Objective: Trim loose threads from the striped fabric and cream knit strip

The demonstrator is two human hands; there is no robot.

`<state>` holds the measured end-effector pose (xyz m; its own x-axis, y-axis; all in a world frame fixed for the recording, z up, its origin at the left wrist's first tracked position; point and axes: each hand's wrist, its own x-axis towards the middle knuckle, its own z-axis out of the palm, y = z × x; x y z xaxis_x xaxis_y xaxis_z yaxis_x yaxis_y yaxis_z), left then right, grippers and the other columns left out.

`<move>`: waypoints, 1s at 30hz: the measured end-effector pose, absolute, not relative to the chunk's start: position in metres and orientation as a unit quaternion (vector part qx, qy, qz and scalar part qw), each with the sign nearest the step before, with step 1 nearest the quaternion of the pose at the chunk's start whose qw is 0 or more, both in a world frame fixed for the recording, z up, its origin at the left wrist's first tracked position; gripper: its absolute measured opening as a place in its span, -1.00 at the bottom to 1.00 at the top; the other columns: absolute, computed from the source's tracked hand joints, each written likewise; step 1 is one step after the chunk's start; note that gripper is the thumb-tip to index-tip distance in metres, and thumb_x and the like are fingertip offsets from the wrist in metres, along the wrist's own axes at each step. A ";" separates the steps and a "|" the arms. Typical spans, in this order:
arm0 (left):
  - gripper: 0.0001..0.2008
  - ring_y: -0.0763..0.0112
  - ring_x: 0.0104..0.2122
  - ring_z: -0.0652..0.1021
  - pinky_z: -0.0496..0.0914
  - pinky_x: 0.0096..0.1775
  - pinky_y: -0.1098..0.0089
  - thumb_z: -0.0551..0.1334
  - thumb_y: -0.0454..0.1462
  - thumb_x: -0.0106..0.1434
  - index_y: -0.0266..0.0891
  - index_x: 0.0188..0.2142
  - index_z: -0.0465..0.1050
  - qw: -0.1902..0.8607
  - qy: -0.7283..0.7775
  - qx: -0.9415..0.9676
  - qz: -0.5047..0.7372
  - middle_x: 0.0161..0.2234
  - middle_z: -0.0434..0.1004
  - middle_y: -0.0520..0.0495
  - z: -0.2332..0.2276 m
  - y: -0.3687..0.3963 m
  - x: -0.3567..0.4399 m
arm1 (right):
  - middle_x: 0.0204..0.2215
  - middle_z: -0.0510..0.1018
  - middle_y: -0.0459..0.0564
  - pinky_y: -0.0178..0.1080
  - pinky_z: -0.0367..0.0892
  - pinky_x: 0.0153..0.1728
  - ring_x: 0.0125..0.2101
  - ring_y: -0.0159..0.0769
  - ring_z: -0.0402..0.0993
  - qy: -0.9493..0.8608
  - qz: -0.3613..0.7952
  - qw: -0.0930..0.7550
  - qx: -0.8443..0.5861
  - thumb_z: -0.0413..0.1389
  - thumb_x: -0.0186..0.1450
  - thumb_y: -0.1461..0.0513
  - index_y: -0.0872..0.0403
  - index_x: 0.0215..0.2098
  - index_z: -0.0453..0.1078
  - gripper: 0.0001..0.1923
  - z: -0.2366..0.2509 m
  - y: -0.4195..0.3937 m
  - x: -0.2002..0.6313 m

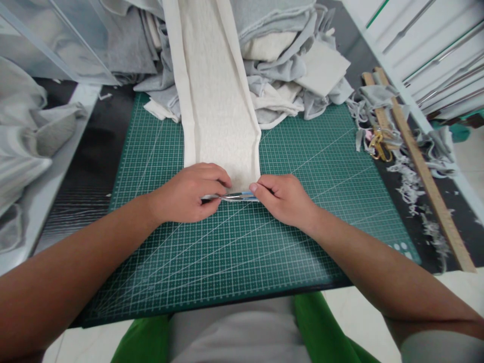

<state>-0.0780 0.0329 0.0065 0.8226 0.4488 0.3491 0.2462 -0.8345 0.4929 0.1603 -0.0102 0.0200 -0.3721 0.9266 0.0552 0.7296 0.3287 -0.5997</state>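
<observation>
Two hands at near end of cream fabric strip (219, 116), which lies lengthwise on green cutting mat (242, 252). Left hand (189, 194) curled, fingers pressing strip's end, thumb and forefinger pinching slim metal tool (236, 196). Right hand (283, 199) half-clenched, thumb on tool's bluish end. Heap of grey and cream cloth pieces (287, 65) behind mat. Wooden ruler (423, 166), yellow-handled scissors (380, 143) and fabric trimmings (408, 181) to right.

The hands (234, 194) hide the slim tool (238, 196) (its ends especially).
</observation>
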 end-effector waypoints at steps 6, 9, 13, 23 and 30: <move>-0.87 0.31 -0.15 0.53 0.40 -0.06 0.24 0.21 -0.41 0.14 -0.23 -0.32 0.49 0.215 0.190 0.930 0.229 -0.18 0.53 -0.10 0.006 0.033 -0.078 | -0.71 0.19 -0.20 -0.31 -0.05 -0.53 -0.64 -0.51 0.11 -0.802 0.224 0.201 -0.516 -0.04 0.36 0.13 0.09 -0.63 0.17 -0.59 0.020 -0.011 0.160; -0.87 0.31 -0.15 0.53 0.40 -0.06 0.24 0.21 -0.41 0.14 -0.23 -0.32 0.48 0.212 0.187 0.930 0.234 -0.17 0.53 -0.09 0.005 0.033 -0.077 | -0.71 0.20 -0.20 -0.31 -0.06 -0.53 -0.64 -0.51 0.11 -0.807 0.213 0.199 -0.513 -0.03 0.36 0.13 0.09 -0.62 0.20 -0.59 0.019 -0.012 0.160; -0.87 0.32 -0.16 0.53 0.41 -0.07 0.24 0.20 -0.41 0.14 -0.22 -0.32 0.48 0.211 0.187 0.931 0.231 -0.18 0.53 -0.08 0.005 0.034 -0.078 | -0.70 0.24 -0.19 -0.31 -0.05 -0.53 -0.64 -0.51 0.14 -0.808 0.207 0.199 -0.514 -0.03 0.36 0.12 0.09 -0.61 0.24 -0.59 0.019 -0.013 0.159; -0.87 0.32 -0.15 0.52 0.41 -0.08 0.24 0.20 -0.42 0.14 -0.22 -0.33 0.48 0.213 0.187 0.930 0.232 -0.17 0.52 -0.09 0.005 0.033 -0.078 | -0.59 0.45 -0.13 -0.33 0.03 -0.48 -0.56 -0.48 0.29 -0.813 0.223 0.181 -0.505 -0.03 0.37 0.08 0.10 -0.46 0.40 -0.64 0.018 -0.014 0.159; -0.84 0.30 -0.13 0.52 0.40 -0.05 0.23 0.20 -0.44 0.11 -0.22 -0.32 0.48 0.217 0.186 0.930 0.230 -0.16 0.52 -0.09 0.006 0.033 -0.078 | -0.60 0.45 -0.14 -0.33 0.02 -0.49 -0.57 -0.48 0.28 -0.811 0.226 0.176 -0.510 -0.02 0.37 0.07 0.10 -0.46 0.40 -0.64 0.018 -0.014 0.159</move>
